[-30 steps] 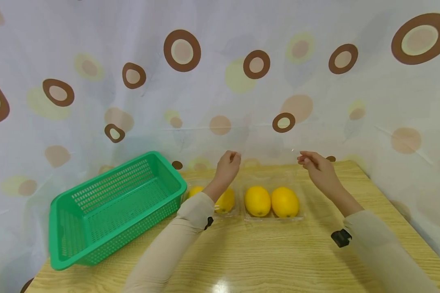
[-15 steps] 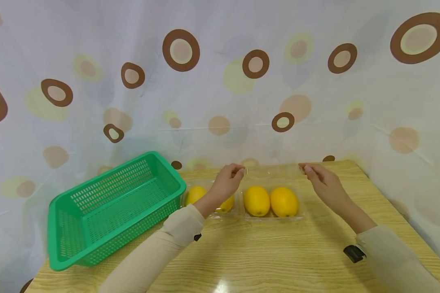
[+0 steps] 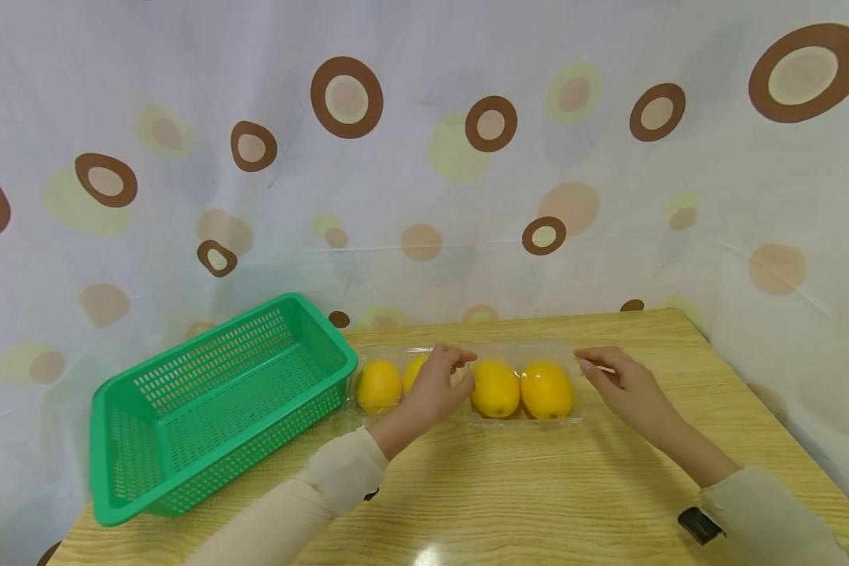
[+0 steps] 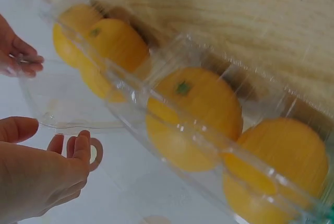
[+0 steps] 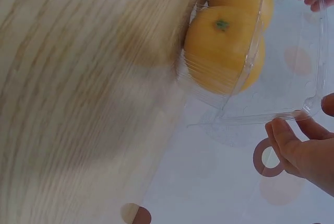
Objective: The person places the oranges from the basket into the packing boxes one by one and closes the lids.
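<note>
A clear plastic clamshell box (image 3: 527, 423) holds two round yellow-orange fruits (image 3: 548, 391), which look like oranges with green stem ends in the wrist views. Its hinged lid (image 5: 292, 62) stands partly raised over them. At the lid's left corner is my left hand (image 3: 435, 389), with the corner between thumb and fingers. My right hand (image 3: 626, 389) holds the opposite corner, fingertips along the side edge (image 5: 261, 119) and thumb just over it. Left of this box sits a second clear box (image 4: 182, 44) with two more of the fruits (image 4: 195, 117), partly hidden behind my left hand in the head view.
A green perforated plastic basket (image 3: 205, 401) stands at the left, right up against the second box. Everything rests on a wood-grain table (image 3: 523, 495). Behind it hangs a pale curtain (image 3: 396, 189) with brown and yellow spots.
Both hands have come down and toward me with the lid, from high behind the box to just over the fruits. The boxes and basket stay in place.
</note>
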Action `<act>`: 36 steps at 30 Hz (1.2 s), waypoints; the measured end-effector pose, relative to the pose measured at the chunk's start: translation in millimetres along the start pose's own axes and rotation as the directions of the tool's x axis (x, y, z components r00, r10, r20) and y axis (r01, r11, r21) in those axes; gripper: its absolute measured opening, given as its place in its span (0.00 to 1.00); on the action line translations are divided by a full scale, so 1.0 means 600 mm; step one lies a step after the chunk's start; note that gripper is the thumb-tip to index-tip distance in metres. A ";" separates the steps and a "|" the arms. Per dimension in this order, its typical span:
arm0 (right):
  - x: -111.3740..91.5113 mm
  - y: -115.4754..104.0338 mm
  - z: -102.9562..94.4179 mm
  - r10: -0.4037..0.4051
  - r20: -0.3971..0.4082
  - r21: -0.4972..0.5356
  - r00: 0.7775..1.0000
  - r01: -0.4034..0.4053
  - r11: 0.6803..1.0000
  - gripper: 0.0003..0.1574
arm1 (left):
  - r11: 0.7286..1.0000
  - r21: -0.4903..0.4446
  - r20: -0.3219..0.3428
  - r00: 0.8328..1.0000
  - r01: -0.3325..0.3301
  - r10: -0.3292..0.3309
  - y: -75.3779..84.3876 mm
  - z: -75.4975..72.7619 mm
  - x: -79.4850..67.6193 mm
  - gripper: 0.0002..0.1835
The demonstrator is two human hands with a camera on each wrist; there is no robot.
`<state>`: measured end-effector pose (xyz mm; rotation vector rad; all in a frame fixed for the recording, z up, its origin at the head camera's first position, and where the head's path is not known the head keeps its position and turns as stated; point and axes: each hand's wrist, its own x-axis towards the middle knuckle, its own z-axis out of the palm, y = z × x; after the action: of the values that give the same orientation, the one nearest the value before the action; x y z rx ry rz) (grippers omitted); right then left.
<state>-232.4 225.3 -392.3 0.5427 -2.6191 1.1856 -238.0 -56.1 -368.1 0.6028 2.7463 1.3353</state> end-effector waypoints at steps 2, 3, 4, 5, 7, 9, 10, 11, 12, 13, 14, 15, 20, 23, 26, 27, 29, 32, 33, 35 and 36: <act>-0.005 0.000 0.006 -0.001 -0.005 0.007 1.000 0.001 1.000 0.21 | 1.000 0.011 0.000 1.000 0.010 -0.010 -0.004 0.008 -0.005 0.17; -0.007 0.000 0.009 -0.002 -0.007 0.011 1.000 0.002 1.000 0.21 | 1.000 0.012 -0.003 1.000 0.012 -0.012 -0.007 0.012 -0.006 0.17; -0.009 -0.001 0.011 -0.004 -0.009 0.014 1.000 0.004 1.000 0.22 | 1.000 0.016 -0.006 1.000 0.012 -0.012 -0.010 0.017 -0.008 0.18; -0.012 -0.001 0.014 0.001 -0.004 0.019 1.000 -0.001 1.000 0.22 | 1.000 0.018 -0.010 1.000 0.009 -0.009 -0.012 0.021 -0.009 0.18; -0.016 -0.002 0.017 0.010 0.010 0.011 1.000 -0.010 1.000 0.23 | 0.999 0.041 -0.020 1.000 -0.003 0.003 -0.017 0.028 -0.013 0.18; -0.020 -0.002 0.020 0.024 0.021 0.007 0.999 -0.024 1.000 0.23 | 0.998 0.055 -0.026 0.999 -0.018 0.019 -0.022 0.033 -0.016 0.18; -0.021 -0.002 0.021 0.023 0.022 0.006 0.999 -0.023 1.000 0.23 | 0.998 0.064 -0.029 0.999 -0.028 0.030 -0.024 0.035 -0.017 0.18; -0.023 -0.001 0.023 0.026 0.026 0.006 0.999 -0.026 1.000 0.24 | 0.997 0.069 -0.033 0.999 -0.038 0.040 -0.025 0.036 -0.018 0.18; -0.024 -0.002 0.024 0.024 0.025 0.001 0.999 -0.024 1.000 0.23 | 0.996 0.075 -0.037 0.998 -0.049 0.052 -0.026 0.037 -0.019 0.17; -0.025 -0.001 0.026 0.020 0.021 0.002 1.000 -0.020 1.000 0.23 | 0.996 0.073 -0.040 0.997 -0.059 0.062 -0.028 0.037 -0.019 0.17; -0.025 0.000 0.027 0.017 0.018 0.000 1.000 -0.017 1.000 0.23 | 0.995 0.073 -0.042 0.997 -0.067 0.070 -0.029 0.038 -0.020 0.17; -0.026 0.000 0.029 0.013 0.015 0.000 1.000 -0.013 1.000 0.23 | 0.995 0.071 -0.045 0.996 -0.073 0.076 -0.031 0.039 -0.021 0.16; -0.027 0.002 0.032 -0.006 0.003 -0.022 1.000 0.006 1.000 0.23 | 0.993 0.075 -0.057 0.993 -0.096 0.100 -0.036 0.042 -0.028 0.12; -0.027 0.005 0.035 -0.026 -0.005 -0.037 1.000 0.026 0.999 0.22 | 0.993 0.062 -0.064 0.993 -0.096 0.100 -0.034 0.041 -0.037 0.08; -0.028 0.007 0.036 -0.019 0.003 -0.048 1.000 0.019 0.999 0.23 | 0.997 0.024 -0.042 0.997 -0.068 0.069 -0.031 0.039 -0.048 0.04; -0.029 0.008 0.037 -0.012 0.005 -0.052 1.000 0.012 0.999 0.23 | 0.999 0.005 -0.024 0.998 -0.052 0.052 -0.030 0.038 -0.052 0.03; -0.029 0.008 0.037 -0.015 0.006 -0.055 1.000 0.015 0.998 0.23 | 0.999 -0.032 0.022 1.000 -0.016 0.016 -0.030 0.035 -0.059 0.04; -0.029 0.009 0.038 -0.025 0.003 -0.060 1.000 0.025 0.998 0.24 | 0.988 -0.140 0.106 0.993 0.071 -0.056 -0.034 0.035 -0.067 0.08; -0.030 0.009 0.038 -0.025 0.003 -0.063 1.000 0.025 0.998 0.24 | 0.975 -0.194 0.139 0.987 0.110 -0.084 -0.036 0.036 -0.069 0.10; -0.031 0.009 0.038 -0.016 0.011 -0.065 1.000 0.017 0.998 0.24 | 0.929 -0.306 0.205 0.967 0.210 -0.151 -0.039 0.041 -0.072 0.13; -0.032 0.008 0.038 0.000 0.020 -0.068 1.000 0.002 0.998 0.25 | 0.895 -0.362 0.239 0.954 0.261 -0.182 -0.041 0.045 -0.073 0.14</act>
<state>-218.3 215.8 -416.8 0.5453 -2.6648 1.0914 -200.3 -65.0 -410.1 0.3553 2.2199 1.6007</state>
